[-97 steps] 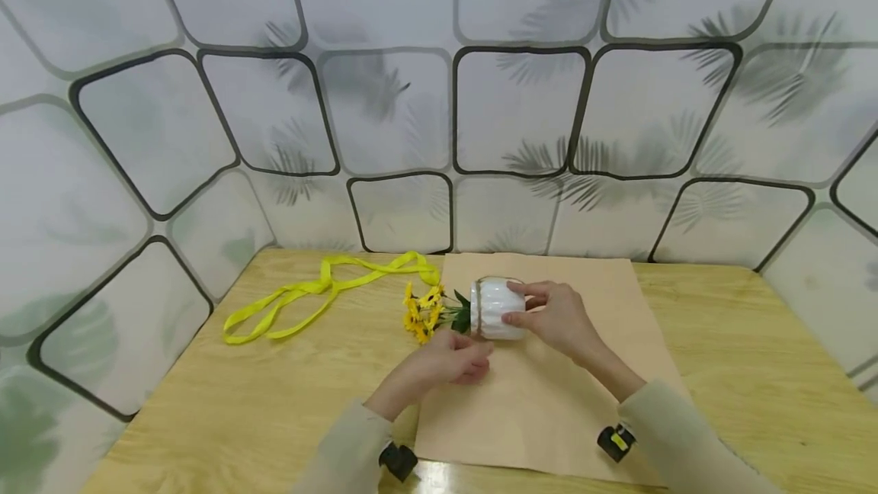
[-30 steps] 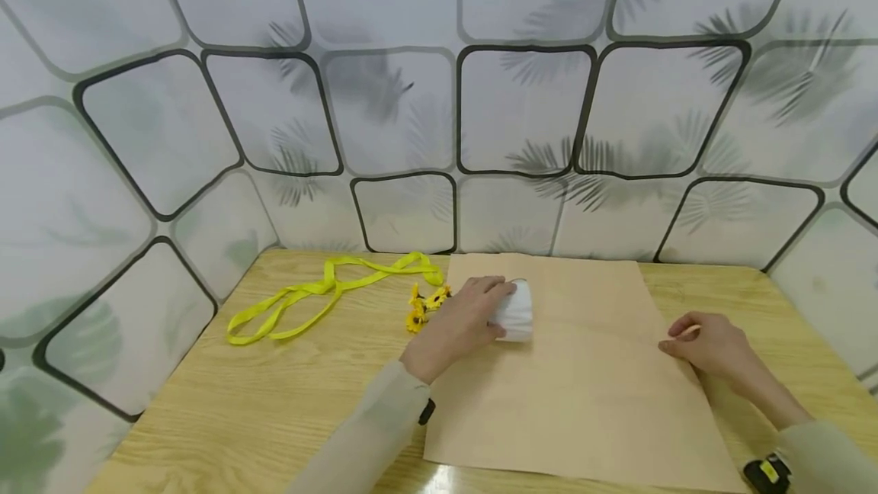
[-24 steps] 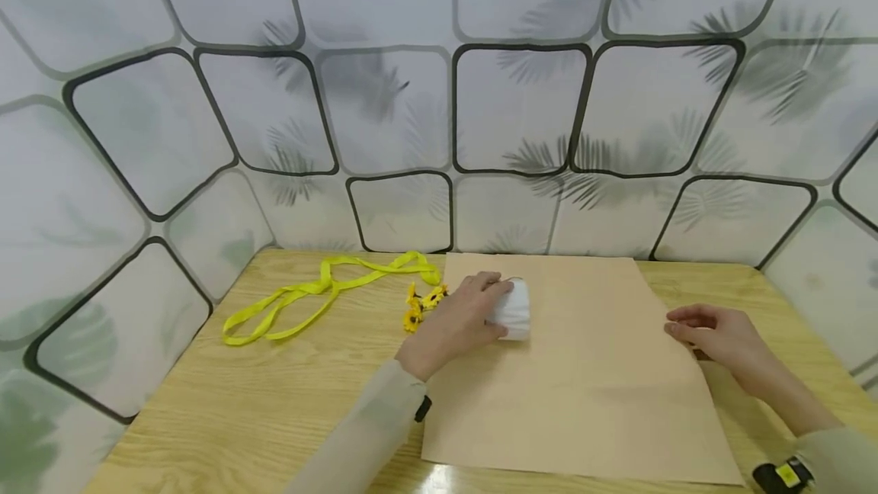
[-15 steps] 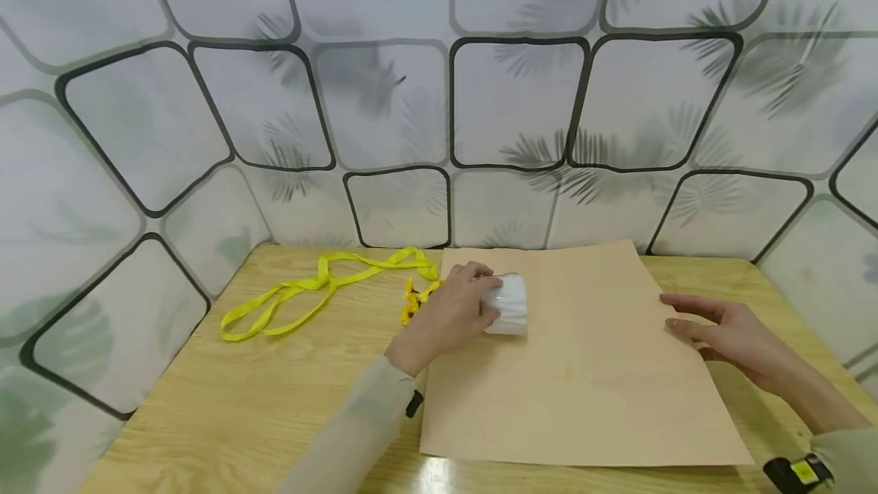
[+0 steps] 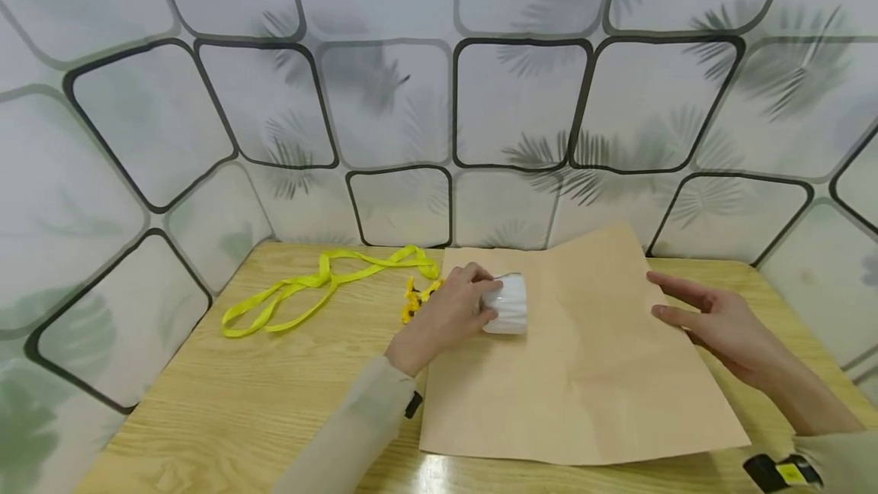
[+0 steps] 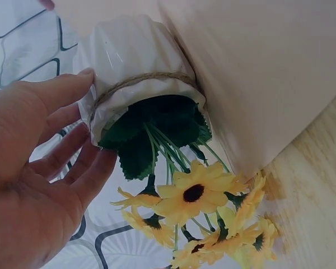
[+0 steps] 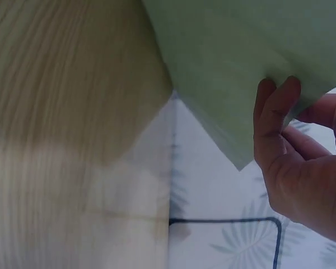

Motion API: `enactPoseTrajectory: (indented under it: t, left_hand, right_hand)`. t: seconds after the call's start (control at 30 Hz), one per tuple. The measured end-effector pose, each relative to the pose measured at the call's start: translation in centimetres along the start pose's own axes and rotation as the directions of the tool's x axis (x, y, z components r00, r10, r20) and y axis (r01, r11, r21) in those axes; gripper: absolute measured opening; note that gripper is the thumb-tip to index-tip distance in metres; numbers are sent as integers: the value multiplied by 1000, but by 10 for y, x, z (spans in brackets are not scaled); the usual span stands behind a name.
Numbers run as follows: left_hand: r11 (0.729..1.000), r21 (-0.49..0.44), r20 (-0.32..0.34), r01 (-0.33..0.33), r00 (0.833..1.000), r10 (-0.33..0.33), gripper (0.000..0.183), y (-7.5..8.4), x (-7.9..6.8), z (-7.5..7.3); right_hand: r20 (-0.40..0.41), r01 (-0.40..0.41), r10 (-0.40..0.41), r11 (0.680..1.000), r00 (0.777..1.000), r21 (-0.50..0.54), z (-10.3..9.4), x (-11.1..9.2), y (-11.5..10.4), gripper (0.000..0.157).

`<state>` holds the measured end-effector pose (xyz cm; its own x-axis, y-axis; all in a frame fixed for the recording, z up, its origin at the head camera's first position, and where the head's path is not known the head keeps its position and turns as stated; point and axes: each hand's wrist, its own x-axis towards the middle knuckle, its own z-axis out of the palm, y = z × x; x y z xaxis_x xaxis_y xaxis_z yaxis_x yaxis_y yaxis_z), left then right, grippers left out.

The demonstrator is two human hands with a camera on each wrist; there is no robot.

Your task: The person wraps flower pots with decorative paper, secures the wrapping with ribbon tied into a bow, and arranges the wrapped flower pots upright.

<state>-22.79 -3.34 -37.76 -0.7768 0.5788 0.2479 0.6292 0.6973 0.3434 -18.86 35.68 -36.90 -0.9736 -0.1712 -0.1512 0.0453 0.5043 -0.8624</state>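
Paper [image 5: 583, 372] edge lifted higher by right hand [image 5: 725, 326].

Pale beige sleeves [image 5: 350, 421], black wrist devices [image 5: 413, 404], yellow patch [image 5: 791, 473] on the right one

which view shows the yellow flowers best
The left wrist view: the yellow flowers appear close and large there, with no hand across them. The head view shows them small, partly hidden by the left hand; the right wrist view shows none.
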Motion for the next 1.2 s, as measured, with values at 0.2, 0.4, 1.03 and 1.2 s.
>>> enactPoseTrajectory:
  t: [0.2,0.4,1.03,1.2]
  left_hand:
    - [1000,-3,-11,7,1000,-7,41,-3,-1,0]
    - [1000,-24,-6,5,1000,-5,41,-3,-3,2]
    - [998,-39,-37,-50,998,48,40,-6,-2,3]
    - [994,-73,-66,-79,995,74,39,-8,0,3]
  right_hand:
    - [5,32,-32,997,999,71,16,5,-28,61]
    - [4,59,-61,987,998,150,37,9,-56,61]
    - [46,184,-213,920,976,347,108,24,-123,62]
    - [51,215,-241,928,969,306,117,30,-134,60]
